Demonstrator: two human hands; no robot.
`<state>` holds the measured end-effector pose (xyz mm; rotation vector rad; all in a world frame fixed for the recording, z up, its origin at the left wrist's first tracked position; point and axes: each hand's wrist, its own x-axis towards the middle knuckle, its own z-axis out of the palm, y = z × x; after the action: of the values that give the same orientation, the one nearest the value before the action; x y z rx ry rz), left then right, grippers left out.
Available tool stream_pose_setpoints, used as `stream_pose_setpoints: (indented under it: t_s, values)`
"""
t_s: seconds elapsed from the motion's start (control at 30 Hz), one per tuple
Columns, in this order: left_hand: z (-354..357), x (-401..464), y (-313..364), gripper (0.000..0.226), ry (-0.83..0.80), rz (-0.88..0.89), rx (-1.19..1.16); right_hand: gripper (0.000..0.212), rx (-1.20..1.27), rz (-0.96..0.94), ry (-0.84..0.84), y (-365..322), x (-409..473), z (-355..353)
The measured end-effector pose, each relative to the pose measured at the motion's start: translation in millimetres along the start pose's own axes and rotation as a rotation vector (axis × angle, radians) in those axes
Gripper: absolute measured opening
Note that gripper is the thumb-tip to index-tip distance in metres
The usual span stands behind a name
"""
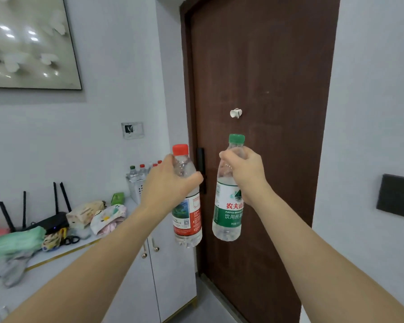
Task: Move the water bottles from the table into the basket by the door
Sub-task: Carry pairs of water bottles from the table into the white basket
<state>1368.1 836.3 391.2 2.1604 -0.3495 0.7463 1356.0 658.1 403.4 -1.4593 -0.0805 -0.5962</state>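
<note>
A few bottles [140, 170] are already dropped in the basket [137, 191], two more gripped in both hands [170, 183], not yet delivered.

Both forearms bare — no sleeves, watch or rings on left hand [167, 183] or right hand [246, 173].

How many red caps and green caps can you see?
Red caps: 4 (red bottle in the left hand, 3 in the basket)
Green caps: 2 (green bottle in the right hand, 1 in the basket)
Total: 6, though the left hand may hide more.
</note>
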Motion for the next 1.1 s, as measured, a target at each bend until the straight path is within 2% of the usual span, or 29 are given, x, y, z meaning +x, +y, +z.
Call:
stream_pose_setpoints:
  t_s: [0.2,0.27,0.43,0.67,0.83,1.1]
  values:
    - [17.5,64.1,-76.4,0.041,-0.027,-0.068,0.051,0.009,0.040,0.051,-0.026,54.5,71.9,63.4]
    - [20.8,87.6,-103.5,0.035,-0.016,-0.073,0.041,0.009,0.034,0.053,-0.033,72.3,95.3,85.9]
    - [24.8,154.4,-170.3,0.038,0.016,-0.074,0.036,0.017,0.057,0.076,-0.034,116.9,152.5,150.0]
    - [11.6,265.1,-261.2,0.037,0.057,-0.080,0.037,0.012,0.096,0.039,-0.013,159.4,245.2,247.2]
    - [13.7,327.4,-322.0,0.037,0.079,-0.101,-0.002,0.035,0.106,0.067,-0.036,196.1,297.3,298.2]
    - [35.6,403.9,-403.7,0.034,0.254,-0.161,-0.050,0.035,0.110,0.030,-0.013,261.8,377.5,352.5]
